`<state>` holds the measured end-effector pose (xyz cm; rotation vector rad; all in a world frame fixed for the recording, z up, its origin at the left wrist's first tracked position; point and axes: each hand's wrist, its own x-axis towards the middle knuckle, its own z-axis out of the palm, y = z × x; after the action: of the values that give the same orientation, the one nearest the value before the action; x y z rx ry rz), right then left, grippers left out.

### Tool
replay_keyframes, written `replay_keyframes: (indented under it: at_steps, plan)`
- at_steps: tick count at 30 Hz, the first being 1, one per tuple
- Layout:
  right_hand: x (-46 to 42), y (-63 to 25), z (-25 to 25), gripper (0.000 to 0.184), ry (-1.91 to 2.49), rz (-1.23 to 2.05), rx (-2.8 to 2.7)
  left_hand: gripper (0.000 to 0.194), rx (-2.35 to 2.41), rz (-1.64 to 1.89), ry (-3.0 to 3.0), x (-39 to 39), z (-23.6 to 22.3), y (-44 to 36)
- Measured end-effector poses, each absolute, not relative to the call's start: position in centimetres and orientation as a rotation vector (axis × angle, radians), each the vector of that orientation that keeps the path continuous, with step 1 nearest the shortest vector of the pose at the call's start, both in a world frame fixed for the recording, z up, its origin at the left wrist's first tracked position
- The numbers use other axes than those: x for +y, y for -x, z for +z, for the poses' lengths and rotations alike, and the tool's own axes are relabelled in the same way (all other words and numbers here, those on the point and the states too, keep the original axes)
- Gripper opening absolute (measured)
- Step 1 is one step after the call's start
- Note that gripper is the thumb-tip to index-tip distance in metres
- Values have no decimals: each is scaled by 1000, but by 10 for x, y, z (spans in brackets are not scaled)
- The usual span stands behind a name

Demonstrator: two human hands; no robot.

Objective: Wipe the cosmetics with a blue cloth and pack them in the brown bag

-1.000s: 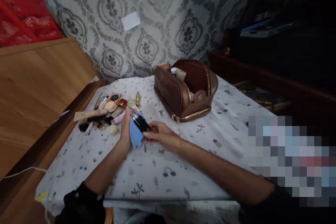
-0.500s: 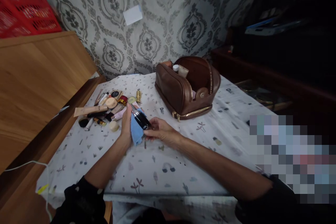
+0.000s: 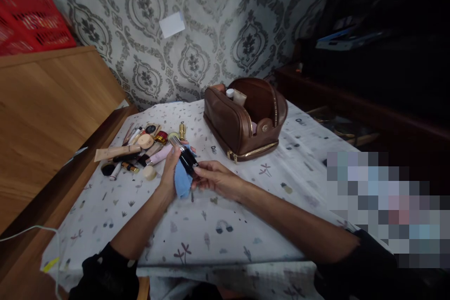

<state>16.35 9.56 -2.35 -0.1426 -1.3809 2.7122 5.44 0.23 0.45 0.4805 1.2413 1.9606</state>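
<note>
Black-and-silver bottle (image 3: 187,159), front-left of the brown bag (image 3: 227,119): the left hand (image 3: 170,169), half curled, holds blue cloth (image 3: 182,183) against it (perhaps for grip); the right hand (image 3: 218,179) pinches its black end, fingers nearly closed, seemingly steadying it.

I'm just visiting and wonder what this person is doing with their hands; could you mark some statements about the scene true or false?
1. The left hand holds a blue cloth. True.
2. The brown bag is open. True.
3. The right hand is inside the bag. False: it holds a black container.
4. The loose cosmetics lie right of the bag. False: they lie left of it.
</note>
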Motion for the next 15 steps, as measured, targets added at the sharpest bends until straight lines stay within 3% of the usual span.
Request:
replay_keyframes:
  at_steps: [4,9,15]
  plan:
    - [94,-162,-24,53,170,2717,-1356,50,1451,1990,-688,2,-4,-48]
    - [90,-160,-28,67,322,2616,-1414,37,1746,2009,-1031,1,-8,-34]
    - [93,-164,-23,59,246,2685,-1350,51,1800,2045,-844,2,-3,-22]
